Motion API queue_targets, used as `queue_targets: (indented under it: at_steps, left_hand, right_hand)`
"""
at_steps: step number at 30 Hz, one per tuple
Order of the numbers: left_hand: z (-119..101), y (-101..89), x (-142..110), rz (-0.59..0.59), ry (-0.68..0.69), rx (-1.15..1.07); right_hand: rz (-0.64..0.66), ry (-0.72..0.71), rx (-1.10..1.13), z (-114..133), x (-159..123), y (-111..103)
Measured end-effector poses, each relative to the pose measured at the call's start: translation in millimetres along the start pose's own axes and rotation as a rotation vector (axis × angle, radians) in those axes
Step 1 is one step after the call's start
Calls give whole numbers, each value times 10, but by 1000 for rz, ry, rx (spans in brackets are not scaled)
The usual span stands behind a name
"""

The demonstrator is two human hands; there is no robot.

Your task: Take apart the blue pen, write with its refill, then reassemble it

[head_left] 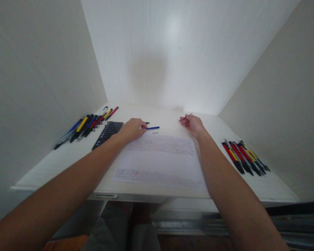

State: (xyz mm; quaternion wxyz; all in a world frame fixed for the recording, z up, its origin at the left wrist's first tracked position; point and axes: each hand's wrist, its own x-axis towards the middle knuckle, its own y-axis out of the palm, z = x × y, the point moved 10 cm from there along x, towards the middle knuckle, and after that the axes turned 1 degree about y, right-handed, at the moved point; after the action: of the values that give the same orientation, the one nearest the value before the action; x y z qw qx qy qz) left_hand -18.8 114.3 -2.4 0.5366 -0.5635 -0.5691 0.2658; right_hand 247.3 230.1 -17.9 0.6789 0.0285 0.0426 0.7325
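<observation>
White desk (219, 129): blue pen part (152, 128) lies crosswise, left hand (132, 129) touching

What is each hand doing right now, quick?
Left hand: closed on a blue pen part, resting on the desk.
Right hand: closed, pinching a thin refill above the desk.

You have one sheet of paper (159, 160) on the desk (219, 127), one dark tablet (107, 134), one blue pen barrel (152, 128), five red-and-yellow pens (244, 157) at right, and a heap of pens (86, 127) at left, too overlapped to count.
</observation>
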Motion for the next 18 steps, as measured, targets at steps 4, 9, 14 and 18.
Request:
queue_targets:
  at_steps: [4,9,14,18]
  left_hand:
    - [-39,1,5,2,-2,-10]
    - [-59,-40,-2,4,-12,3]
    - [-74,-49,16,4,25,-3]
    - [-227,-114,1,38,111,0]
  right_hand:
    - [67,49,-12,-117,-39,130]
    - [109,55,-19,-107,-108,203]
    - [100,64,-19,-77,-137,205]
    - [121,63,16,-71,-147,235]
